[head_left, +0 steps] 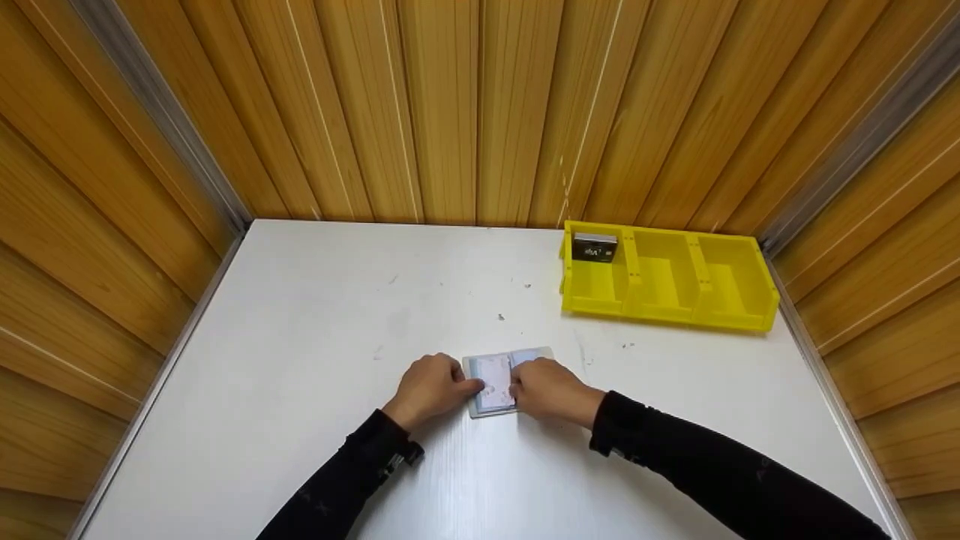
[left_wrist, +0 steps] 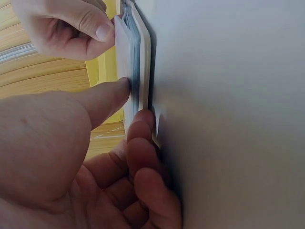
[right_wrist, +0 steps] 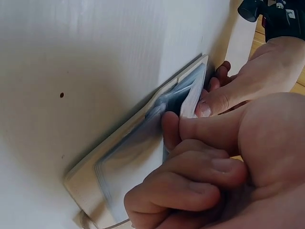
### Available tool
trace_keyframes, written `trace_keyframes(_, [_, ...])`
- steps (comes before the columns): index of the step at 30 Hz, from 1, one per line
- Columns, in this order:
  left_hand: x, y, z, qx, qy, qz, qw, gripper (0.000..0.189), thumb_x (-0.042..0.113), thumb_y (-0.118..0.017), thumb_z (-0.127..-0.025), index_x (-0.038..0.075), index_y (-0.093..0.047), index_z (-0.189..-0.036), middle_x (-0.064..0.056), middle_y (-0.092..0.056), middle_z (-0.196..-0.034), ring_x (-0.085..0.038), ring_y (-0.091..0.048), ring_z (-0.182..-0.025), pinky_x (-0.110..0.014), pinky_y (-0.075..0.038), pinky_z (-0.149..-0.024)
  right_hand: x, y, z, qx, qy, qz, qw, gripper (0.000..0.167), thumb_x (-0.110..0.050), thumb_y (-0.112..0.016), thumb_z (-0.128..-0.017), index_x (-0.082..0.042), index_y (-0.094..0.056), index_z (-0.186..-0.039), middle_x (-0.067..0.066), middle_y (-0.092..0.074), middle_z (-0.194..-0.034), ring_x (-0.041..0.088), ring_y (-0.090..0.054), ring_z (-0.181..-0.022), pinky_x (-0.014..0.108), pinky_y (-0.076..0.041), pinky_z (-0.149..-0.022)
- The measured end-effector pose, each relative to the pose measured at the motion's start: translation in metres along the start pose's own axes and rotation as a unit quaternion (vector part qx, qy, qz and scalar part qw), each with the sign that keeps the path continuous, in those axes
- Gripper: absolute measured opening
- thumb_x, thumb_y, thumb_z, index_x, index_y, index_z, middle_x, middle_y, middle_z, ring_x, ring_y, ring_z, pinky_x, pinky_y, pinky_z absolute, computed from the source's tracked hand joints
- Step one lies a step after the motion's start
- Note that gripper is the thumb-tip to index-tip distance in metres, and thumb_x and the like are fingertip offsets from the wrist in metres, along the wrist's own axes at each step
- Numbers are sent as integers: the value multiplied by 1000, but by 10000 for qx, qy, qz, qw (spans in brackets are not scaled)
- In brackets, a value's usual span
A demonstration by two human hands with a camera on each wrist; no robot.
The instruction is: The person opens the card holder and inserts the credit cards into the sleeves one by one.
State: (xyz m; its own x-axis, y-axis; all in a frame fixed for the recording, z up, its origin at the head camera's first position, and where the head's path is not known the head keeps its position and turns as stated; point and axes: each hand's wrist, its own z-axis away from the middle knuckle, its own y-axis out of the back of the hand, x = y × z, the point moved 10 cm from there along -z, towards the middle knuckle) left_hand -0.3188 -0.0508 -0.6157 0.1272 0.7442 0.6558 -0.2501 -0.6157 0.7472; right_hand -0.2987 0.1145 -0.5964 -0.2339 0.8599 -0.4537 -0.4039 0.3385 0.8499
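Note:
A small card holder (head_left: pixel 531 354) with clear plastic sleeves lies open on the white table, its pale cover underneath. On its left half is a white card (head_left: pixel 495 379) with a faint pattern. My left hand (head_left: pixel 431 386) grips the holder's left side, thumb on the card and fingers at the cover's edge. From the right, my right hand (head_left: pixel 551 390) pinches the card's inner edge between thumb and forefinger, near the fold. In the right wrist view, the clear sleeves (right_wrist: pixel 128 174) of the other half fan out beside the right hand's curled fingers.
At the back right of the table (head_left: pixel 322 300) stands a yellow bin (head_left: pixel 667 319) with three compartments. Black cards (head_left: pixel 594 249) stand upright in its left compartment. Wood-look panels (head_left: pixel 442 112) wall in the table at the back and both sides.

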Motion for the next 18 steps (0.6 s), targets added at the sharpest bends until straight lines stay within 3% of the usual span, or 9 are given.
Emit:
trace_keyframes(4, [1,-2,0,-82,-8,-4,10000,42,44,-86,-93,18,-66,-66,9,-54,-63,-12,-49,-63,-28,-37,-59,1,0,-2,16,-52,-13,10000,21,-13,-67,-105,-7,-73,-86,2,-63,-79,19,-54,-75,34,-43,-69])
trace_keyframes(12, [1,-1,-1,-146,-53,-28,9999,41,43,-85,-93,18,-68,-66,9,-55,-63,-12,-50,-63,-28,-37,-60,2,13,-8,406,-60,-60,9991,28,-12,-67,-100,-10,-75,-73,0,-61,-69,18,-52,-70,33,-41,-66])
trace_keyframes(18, [2,0,-1,-127,-87,-41,9999,40,43,-85,-93,18,-69,-66,9,-57,-64,-11,-50,-62,-28,-37,-60,5,11,-11,417,-13,-208,9989,24,-11,-67,-100,-8,-80,-81,2,-67,-76,18,-55,-74,34,-44,-70])
